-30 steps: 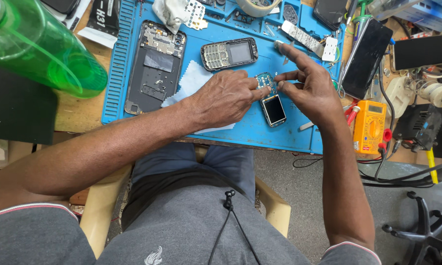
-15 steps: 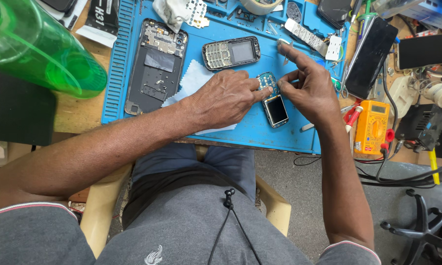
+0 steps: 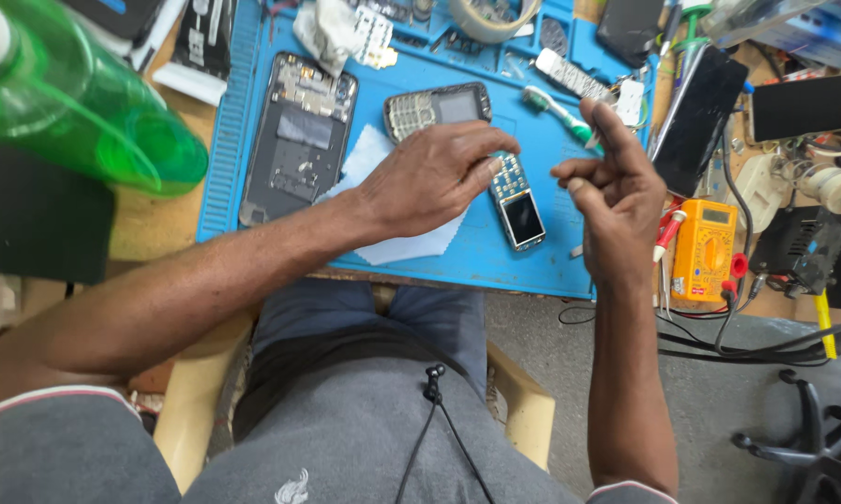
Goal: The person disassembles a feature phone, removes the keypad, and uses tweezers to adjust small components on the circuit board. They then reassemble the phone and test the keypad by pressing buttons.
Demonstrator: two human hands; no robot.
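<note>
Down on the blue mat (image 3: 252,140), the left hand (image 3: 430,177) is resting palm-down, its fingertips pressing the keypad end of a small bare phone board (image 3: 516,203) that is lying flat with its dark screen toward 6 o'clock. That hand's grip is not closing around the board; it is only pinning it from above. Under the wrist a white cloth (image 3: 397,245) is lying on the mat.

At 3 o'clock from the board, the right hand (image 3: 616,201) is hanging raised just above the mat's edge, its thumb and fingers pinching together on something too small to make out, the index finger sticking up.

At 12 o'clock from the left hand a grey keypad phone (image 3: 437,108) is lying, and at 9 o'clock an opened phone frame (image 3: 299,140). A green-and-white toothbrush (image 3: 556,110) is sitting at 1 o'clock. An orange multimeter (image 3: 705,250) is sitting on the table at 3 o'clock from the right hand. A green bottle (image 3: 75,103) is filling the 10 o'clock corner.
</note>
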